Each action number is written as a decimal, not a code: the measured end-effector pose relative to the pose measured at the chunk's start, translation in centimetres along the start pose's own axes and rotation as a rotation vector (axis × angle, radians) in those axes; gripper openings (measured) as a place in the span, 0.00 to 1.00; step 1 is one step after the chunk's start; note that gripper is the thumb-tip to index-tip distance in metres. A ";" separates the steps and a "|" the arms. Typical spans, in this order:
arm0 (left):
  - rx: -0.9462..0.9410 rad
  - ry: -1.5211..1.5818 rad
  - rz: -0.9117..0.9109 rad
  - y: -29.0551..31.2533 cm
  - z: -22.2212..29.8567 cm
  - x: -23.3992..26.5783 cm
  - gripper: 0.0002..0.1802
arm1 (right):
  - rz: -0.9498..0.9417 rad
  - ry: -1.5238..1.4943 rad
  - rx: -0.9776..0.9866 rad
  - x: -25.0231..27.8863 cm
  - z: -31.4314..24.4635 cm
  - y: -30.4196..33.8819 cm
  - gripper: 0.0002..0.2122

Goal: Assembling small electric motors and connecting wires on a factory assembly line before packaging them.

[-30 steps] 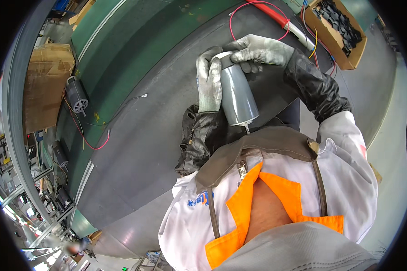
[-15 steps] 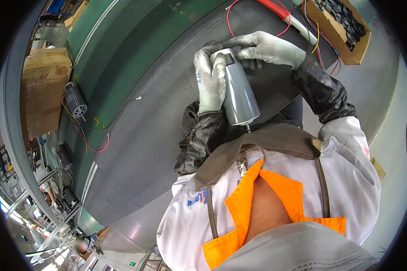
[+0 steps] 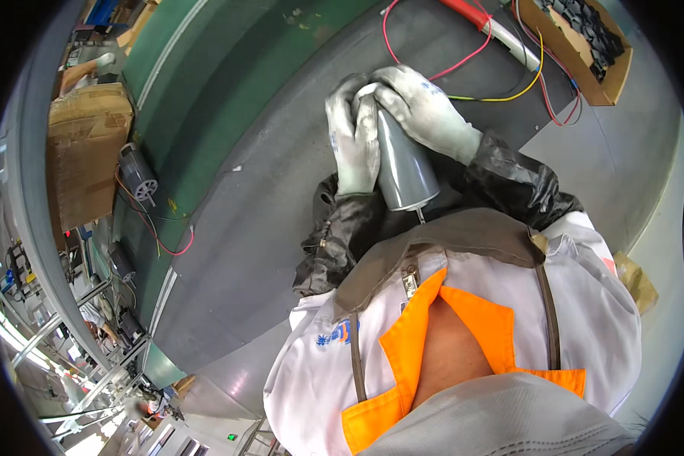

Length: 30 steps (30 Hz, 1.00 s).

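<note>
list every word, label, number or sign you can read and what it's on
White jacket: blue-and-orange chest print, too small to quote.
Right glove: blue print, too blurred to read.
Left glove: blue print near its edge, too blurred.
Green sign: too small to read.
Grey cylinder: none visible.

We're in a factory workshop, judging by the green belt [image 3: 213, 95] w/ grey motors [image 3: 136, 169] on it, metal frame [image 3: 24, 163] at left, box [image 3: 605, 92] of blk parts [image 3: 596, 38], wires [image 3: 501, 99] & our apron [image 3: 463, 229] over a work jacket [image 3: 311, 380].
</note>
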<state>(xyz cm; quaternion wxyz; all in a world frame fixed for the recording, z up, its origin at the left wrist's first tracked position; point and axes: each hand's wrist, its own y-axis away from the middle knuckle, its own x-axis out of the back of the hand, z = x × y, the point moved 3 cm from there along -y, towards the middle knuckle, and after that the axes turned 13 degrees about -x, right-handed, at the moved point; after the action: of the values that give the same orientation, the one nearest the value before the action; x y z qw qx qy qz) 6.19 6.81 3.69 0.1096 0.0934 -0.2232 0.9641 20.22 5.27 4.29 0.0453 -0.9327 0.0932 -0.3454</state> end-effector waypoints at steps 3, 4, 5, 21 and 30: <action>-0.188 -0.346 0.204 0.7 1.2 1.0 0.13 | 0.021 -0.165 -0.087 1.7 -0.1 0.8 0.11; -0.191 -0.346 0.205 0.7 1.4 1.1 0.13 | 0.023 -0.165 -0.085 2.1 -0.1 0.7 0.11; -0.256 -0.445 0.163 0.5 1.8 1.1 0.13 | 0.020 -0.117 -0.008 2.7 -0.4 0.4 0.11; -0.372 -0.568 0.063 2.3 4.4 1.5 0.19 | 0.015 -0.260 -0.075 3.1 0.0 2.3 0.12; -0.544 -0.998 -0.325 11.2 5.7 2.9 0.39 | 0.028 -0.033 0.290 1.7 -3.1 3.9 0.18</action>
<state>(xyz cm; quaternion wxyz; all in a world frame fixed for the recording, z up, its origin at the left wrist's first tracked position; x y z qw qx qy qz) 1.30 -5.11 4.84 0.1573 0.5374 -0.4696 0.6826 18.88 1.08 7.11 0.1860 -0.9206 0.0546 -0.3390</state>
